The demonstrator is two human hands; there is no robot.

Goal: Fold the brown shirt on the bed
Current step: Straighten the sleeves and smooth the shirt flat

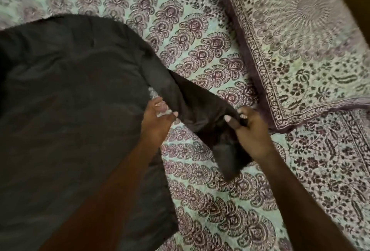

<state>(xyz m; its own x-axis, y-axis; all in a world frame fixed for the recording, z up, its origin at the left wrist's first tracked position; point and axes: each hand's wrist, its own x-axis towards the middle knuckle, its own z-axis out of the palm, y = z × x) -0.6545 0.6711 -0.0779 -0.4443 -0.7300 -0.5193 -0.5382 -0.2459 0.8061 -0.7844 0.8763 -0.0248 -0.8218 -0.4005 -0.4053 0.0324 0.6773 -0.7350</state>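
Brown shirt (70,100): left hand (158,116) pinches its side, right hand (252,132) grips the sleeve (196,106); uneven tug could skew things.

The bed (210,200) is covered by a printed sheet (200,36), pale green with rows of maroon scalloped motifs. A pillow (300,50) in a matching bordered print lies flat on it. Left of the pillow and apart from it, the brown shirt (70,110) is spread on the sheet, its sleeve (200,106) stretching out toward the pillow's near corner.
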